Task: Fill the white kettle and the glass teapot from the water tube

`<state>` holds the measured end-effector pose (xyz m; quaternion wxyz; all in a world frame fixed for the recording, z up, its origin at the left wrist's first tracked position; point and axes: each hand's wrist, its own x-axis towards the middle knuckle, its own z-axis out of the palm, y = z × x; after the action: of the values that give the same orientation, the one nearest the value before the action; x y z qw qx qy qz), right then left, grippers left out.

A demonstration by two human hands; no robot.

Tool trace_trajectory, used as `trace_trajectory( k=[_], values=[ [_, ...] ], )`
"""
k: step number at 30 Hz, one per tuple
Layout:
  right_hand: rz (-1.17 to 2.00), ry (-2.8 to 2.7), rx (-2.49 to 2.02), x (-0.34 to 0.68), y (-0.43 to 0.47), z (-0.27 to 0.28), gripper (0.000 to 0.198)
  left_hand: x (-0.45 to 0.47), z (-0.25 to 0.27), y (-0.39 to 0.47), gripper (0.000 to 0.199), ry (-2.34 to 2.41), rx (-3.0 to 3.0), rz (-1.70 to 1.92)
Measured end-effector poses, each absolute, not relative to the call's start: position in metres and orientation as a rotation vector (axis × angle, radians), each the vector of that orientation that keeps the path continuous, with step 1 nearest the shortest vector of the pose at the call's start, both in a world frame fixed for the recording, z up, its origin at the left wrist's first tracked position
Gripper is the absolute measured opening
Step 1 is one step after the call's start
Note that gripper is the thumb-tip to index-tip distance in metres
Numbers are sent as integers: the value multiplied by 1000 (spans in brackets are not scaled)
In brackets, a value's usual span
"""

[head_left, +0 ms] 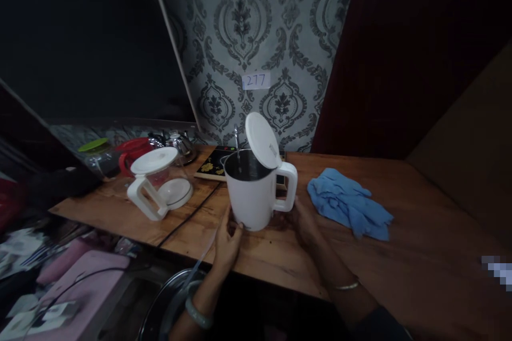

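A white electric kettle [251, 202] stands at the table's middle, its lid [262, 140] swung up and its dark metal inside showing. Thumb and fingers of my left hand [228, 240] grip the kettle's lower left side near the base. My right hand [303, 221] is at the lower right, under the handle [293, 186], fingers reaching toward the base and partly in shadow. Behind the kettle is a black hot plate [212, 165] with gold flowers, and a thin metal spout [236, 138] rises above the kettle's far rim.
A glass pot with white lid [154, 160] and handle stands left. Behind it are a red item [136, 146] and a shiny metal teapot [182, 146]. A crumpled blue cloth [348, 202] lies right. A black cord [188, 218] crosses the wooden table [420, 224]. Below left is a round basin [160, 298].
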<state>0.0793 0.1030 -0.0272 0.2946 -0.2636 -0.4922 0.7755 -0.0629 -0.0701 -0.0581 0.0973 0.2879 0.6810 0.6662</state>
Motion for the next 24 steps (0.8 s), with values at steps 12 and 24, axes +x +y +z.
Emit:
trace_trajectory(
  k=[12,24],
  values=[
    [1531,-1310,-810,75,127,-33,46,-62,-47,-70,75,1974,859,1928],
    [1523,-1366,-836,75,127,-32,42,-58,-42,-71,78,1931,827,1938]
  ],
)
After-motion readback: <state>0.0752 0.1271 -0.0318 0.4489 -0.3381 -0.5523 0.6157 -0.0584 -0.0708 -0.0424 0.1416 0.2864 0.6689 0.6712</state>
